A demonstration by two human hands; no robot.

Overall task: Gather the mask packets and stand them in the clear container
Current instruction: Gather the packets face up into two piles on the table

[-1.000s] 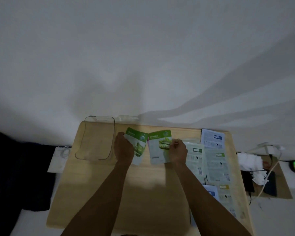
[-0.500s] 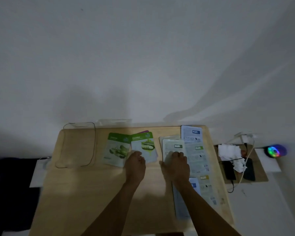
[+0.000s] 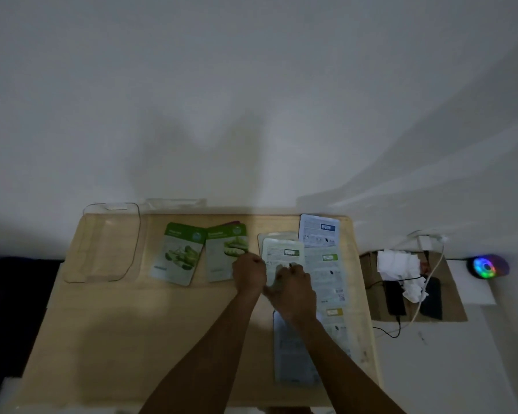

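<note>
Both hands work on the same pale green packet (image 3: 281, 253), which lies flat on the counter (image 3: 132, 339) in the right half. The right hand (image 3: 292, 289) presses its curled fingers on the lower part of the packet, and the grip looks narrow, as if it pinches or slides the sheet; I cannot tell if the packet is already lifted. The left hand (image 3: 249, 273) is a loose fist at the packet's left edge, touching it or just beside it, and I cannot tell whether it holds anything. I think the hands are so close because a thin flat packet is difficult to take from a smooth surface, so one hand keeps it and the other can raise an edge. Both forearms come from the near edge of the counter and converge, wrists low, backs of the hands toward the camera. Two green packets (image 3: 180, 253) with vegetable pictures lie side by side to the left, slightly overlapping. More pale packets (image 3: 326, 273) lie in a column to the right, a bluish one (image 3: 319, 231) at the far edge and another (image 3: 293, 354) partly under the right forearm. The clear container (image 3: 108, 243) stands at the far left corner, well apart from the hands, and no packet seems to be in it, so the gathering looks far from finished.
</note>
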